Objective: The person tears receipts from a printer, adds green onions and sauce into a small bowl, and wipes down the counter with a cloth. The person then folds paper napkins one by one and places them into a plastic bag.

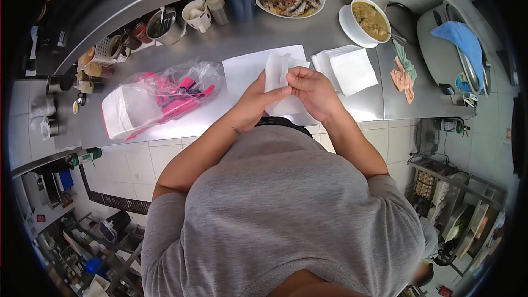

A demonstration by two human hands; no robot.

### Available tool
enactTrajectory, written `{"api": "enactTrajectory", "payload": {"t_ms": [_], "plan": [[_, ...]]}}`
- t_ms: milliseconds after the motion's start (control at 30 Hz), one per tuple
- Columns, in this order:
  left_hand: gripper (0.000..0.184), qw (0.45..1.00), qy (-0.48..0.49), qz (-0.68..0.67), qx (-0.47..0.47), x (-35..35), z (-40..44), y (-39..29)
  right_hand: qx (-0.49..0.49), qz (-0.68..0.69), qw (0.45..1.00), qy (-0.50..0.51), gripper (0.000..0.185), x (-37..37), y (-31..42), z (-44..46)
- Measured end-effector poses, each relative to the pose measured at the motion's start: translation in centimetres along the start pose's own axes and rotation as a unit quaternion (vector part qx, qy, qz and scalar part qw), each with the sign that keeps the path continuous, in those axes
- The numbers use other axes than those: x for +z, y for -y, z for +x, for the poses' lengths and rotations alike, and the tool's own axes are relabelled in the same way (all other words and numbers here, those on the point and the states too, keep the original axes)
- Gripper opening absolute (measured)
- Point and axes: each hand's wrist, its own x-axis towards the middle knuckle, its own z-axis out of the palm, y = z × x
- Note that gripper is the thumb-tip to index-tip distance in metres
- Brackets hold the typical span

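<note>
A folded white napkin (276,67) is upright between my hands, over the counter's near edge. My left hand (257,102) grips it from the left, the thumb laid across its lower part. At its right edge, the thumb and fingers of my right hand (314,92) are pinched together on the paper. Beneath my hands lies a larger white sheet (237,67). Right of them sits a stack of square white napkins (355,71). On the left rests a clear plastic pack (165,96) with pink print and white paper inside.
The steel counter (247,41) holds a plate of fish (289,0) and a bowl of soup (371,20) at the back. Crumpled cloths (403,71) lie at right. Cups, jars and a squeeze bottle (216,8) line the back left. A person (429,242) appears at lower right.
</note>
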Motion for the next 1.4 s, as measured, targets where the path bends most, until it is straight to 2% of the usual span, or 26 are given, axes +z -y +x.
{"api": "enactTrajectory", "payload": {"t_ms": [67,167,267,367,467,567,667,767,833,867,967,1067,1167,1267,1300,1333,1367,1400], "plan": [[0.069,0.997,0.003,-0.077,-0.028,-0.8,-0.1,0.3,0.01,0.03,0.999,0.006,0.018,0.0,0.0,0.1],[0.067,0.979,0.072,-0.189,0.0,-1.7,-0.2,0.8,0.03,0.144,0.988,0.049,0.021,-0.7,0.6,0.1],[0.064,0.993,0.065,-0.097,0.029,-0.8,-1.0,0.1,0.033,0.157,0.987,0.03,0.022,-0.7,0.9,0.1],[0.062,0.999,0.015,-0.05,0.01,0.0,-1.0,-0.3,0.035,0.136,0.99,-0.006,0.02,-0.4,0.2,0.2],[0.065,0.992,0.01,-0.119,-0.034,-0.6,-0.5,-0.3,0.02,0.082,0.996,-0.022,0.015,-0.8,-0.9,0.7],[0.072,0.984,-0.034,-0.175,-0.01,-2.2,0.4,0.2,-0.023,0.043,0.999,0.016,0.009,-0.1,-0.7,0.0],[0.084,0.949,-0.055,-0.31,0.02,-3.2,0.1,-0.1,-0.088,-0.1,0.989,0.066,0.019,-1.1,-1.1,-0.8],[0.09,0.935,-0.053,-0.349,-0.033,-5.1,0.5,0.3,-0.106,-0.162,0.968,0.159,0.021,-1.5,-0.5,-1.8],[0.083,0.923,-0.03,-0.382,-0.047,-7.4,1.3,1.5,-0.098,-0.167,0.968,0.156,0.005,-0.4,0.1,-2.7],[0.08,0.916,-0.018,-0.397,-0.054,-8.6,1.8,2.0,-0.096,-0.171,0.968,0.155,0.005,0.0,0.3,-3.0],[0.065,0.942,0.018,-0.333,-0.029,-10.4,3.2,1.8,-0.112,-0.221,0.959,0.139,0.006,-1.1,-0.7,-2.9],[0.055,0.984,-0.043,-0.164,-0.05,-9.5,3.6,0.2,-0.165,-0.284,0.93,0.167,0.006,-1.2,-1.2,-2.9],[0.045,0.994,-0.046,-0.051,-0.087,-10.2,4.8,-0.1,-0.152,-0.318,0.917,0.187,0.005,-0.2,-0.6,-3.7],[0.041,0.995,-0.068,0.024,-0.065,-10.6,5.2,0.1,-0.132,-0.262,0.938,0.184,0.004,-1.1,-1.2,-3.6],[0.04,0.982,-0.122,0.139,0.025,-10.6,5.2,0.0,-0.136,-0.283,0.933,0.175,0.005,-2.0,-1.2,-3.4],[0.04,0.946,-0.171,0.25,0.114,-10.5,5.3,-0.4,-0.141,-0.304,0.928,0.165,0.006,-3.6,-0.8,-2.8],[0.039,0.888,-0.215,0.355,0.2,-10.3,5.2,-0.7,-0.144,-0.323,0.923,0.153,0.007,-5.1,-0.2,-2.4],[0.04,0.836,-0.198,0.461,0.222,-8.9,4.4,-2.1,-0.153,-0.279,0.944,0.089,0.011,-6.4,0.9,-1.8]]}}
